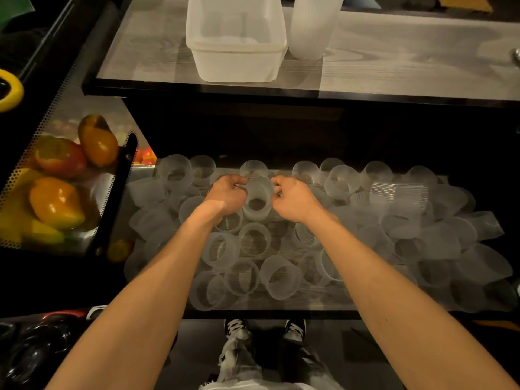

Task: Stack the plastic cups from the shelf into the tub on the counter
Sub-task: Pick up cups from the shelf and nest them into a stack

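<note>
Several translucent ribbed plastic cups (254,243) lie jumbled across the lower shelf (281,306), some upright, some on their sides. One cup (257,199) stands between my hands near the shelf's middle. My left hand (226,194) grips its left side and my right hand (294,198) curls against its right side. The white rectangular tub (236,61) sits on the wooden counter (394,66) above, with nothing visible inside. A tall stack of cups (313,26) stands just right of the tub.
A perforated metal basket (42,136) with yellow and red peppers (56,202) stands left of the shelf. The counter's dark front edge (281,92) overhangs the shelf. My shoes (236,327) show on the floor below.
</note>
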{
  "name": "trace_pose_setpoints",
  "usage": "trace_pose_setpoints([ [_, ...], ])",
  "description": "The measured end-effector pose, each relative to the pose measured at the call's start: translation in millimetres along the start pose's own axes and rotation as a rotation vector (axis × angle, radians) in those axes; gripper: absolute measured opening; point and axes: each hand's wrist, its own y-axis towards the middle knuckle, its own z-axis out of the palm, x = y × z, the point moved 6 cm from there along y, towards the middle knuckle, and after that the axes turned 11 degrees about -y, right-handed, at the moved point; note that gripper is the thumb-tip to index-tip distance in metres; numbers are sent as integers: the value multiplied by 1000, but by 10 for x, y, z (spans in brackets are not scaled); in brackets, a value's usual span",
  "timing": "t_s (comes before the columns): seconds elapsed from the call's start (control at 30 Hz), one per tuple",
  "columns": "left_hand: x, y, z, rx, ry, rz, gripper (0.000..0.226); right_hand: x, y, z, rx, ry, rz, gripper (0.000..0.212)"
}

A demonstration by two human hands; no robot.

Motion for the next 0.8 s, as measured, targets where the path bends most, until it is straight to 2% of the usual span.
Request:
trace_pose_setpoints([
  [0.17,37,53,37,-21,-1,-4,43,-20,-22,-53,-16,-8,8,41],
  [0.3,117,63,77,1,78,-41,55,14,-78,-5,87,-31,-2,59],
  [0.37,125,71,69,-32,144,-44,57,5,-122,-13,104,-40,12,61],
  [0.5,-38,59,127,-77,210,32,30,-154,-183,-130,10,-90,110,38],
  [0.57,-137,33,279,-26,236,64,14,-266,-250,-221,-18,-94,166,33],
  [0.67,-177,-32,675,169,302,57,14,-463,-371,-393,-71,-121,240,21],
  [0.8,-132,-129,1075,314,469,30,42,-686,-589,-538,-56,-158,298,24],
])
